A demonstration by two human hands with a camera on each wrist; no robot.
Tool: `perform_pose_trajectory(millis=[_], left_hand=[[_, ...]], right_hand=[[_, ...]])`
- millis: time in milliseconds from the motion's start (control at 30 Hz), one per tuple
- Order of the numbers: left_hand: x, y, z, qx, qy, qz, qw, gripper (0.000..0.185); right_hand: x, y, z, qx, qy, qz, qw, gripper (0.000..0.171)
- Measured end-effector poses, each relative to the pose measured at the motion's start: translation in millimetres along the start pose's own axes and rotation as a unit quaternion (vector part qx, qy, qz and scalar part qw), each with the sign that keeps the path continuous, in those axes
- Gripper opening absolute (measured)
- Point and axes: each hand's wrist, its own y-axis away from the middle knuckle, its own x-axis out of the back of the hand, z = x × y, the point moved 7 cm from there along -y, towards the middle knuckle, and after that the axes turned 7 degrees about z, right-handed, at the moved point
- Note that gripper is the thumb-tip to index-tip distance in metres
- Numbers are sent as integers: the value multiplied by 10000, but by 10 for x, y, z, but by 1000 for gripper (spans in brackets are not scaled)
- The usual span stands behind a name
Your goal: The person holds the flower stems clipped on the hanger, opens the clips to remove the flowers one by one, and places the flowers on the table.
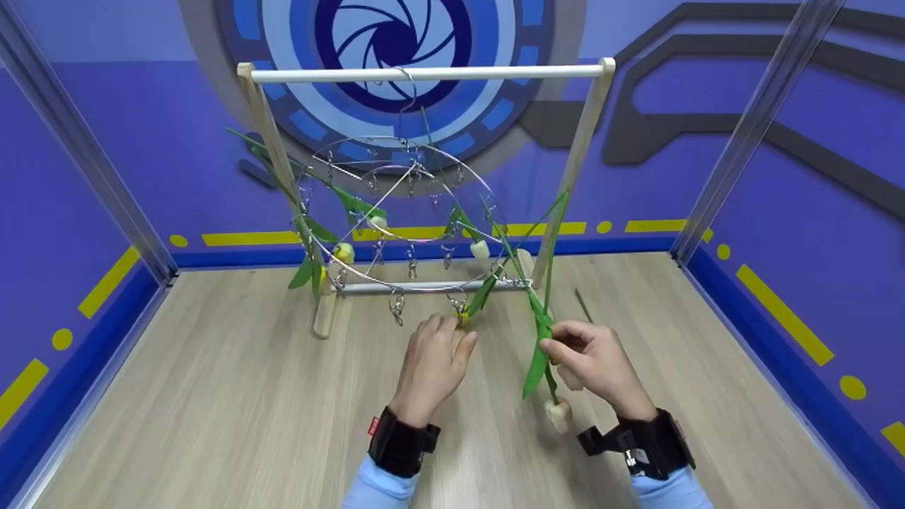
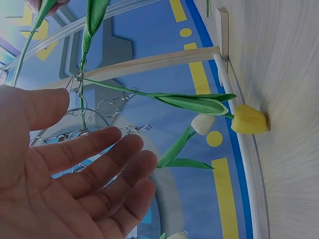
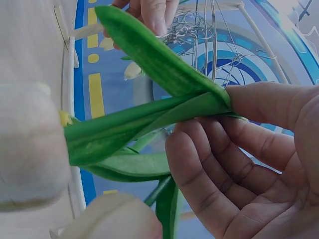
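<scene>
My right hand [image 1: 601,364] pinches the leafy green stem of an artificial white tulip [image 1: 558,415] between thumb and fingers; its flower points downward. A second pale tulip [image 3: 114,219] is close to that hand in the right wrist view. My left hand [image 1: 433,364] is at the front rim of a round metal clip hanger [image 1: 378,288], its fingers extended and holding nothing in the left wrist view. Beside those fingers, a yellow tulip [image 2: 249,119] hangs head down. Metal clips [image 2: 137,128] dangle near the fingertips.
The hanger hooks onto a white rod [image 1: 452,73] of a wooden stand [image 1: 576,155]. More tulips hang around it, including a white one [image 1: 480,249] and a pale yellow one [image 1: 343,253]. A thin stem [image 1: 582,305] shows beyond my right hand. Blue panels [image 1: 792,233] enclose the wood-grain table [image 1: 240,396].
</scene>
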Motion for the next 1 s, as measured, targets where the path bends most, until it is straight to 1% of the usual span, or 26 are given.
perform_pose_trajectory(millis=[133, 300, 467, 533, 733, 867, 1000], left_hand=[[0, -3, -2, 44, 40, 5, 10000, 28], [-4, -1, 1, 47, 84, 42, 9999, 28], [-26, 10, 10, 51, 116, -28, 9999, 25], [-36, 16, 12, 54, 140, -66, 9999, 25], [-53, 20, 20, -16, 114, -80, 9999, 24], [-55, 22, 23, -5, 121, -86, 9999, 26], [-61, 27, 16, 98, 197, -160, 9996, 28]], right_hand=[[63, 14, 1, 27, 98, 67, 9999, 6], [136, 50, 68, -7, 180, 70, 9998, 6], [233, 102, 159, -388, 14, 85, 9992, 6], [285, 120, 191, -535, 62, 132, 9985, 6], [457, 160, 255, -702, 513, 248, 9959, 6], [537, 178, 285, -797, 557, 259, 9949, 9], [590, 189, 330, -792, 585, 278, 9948, 10]])
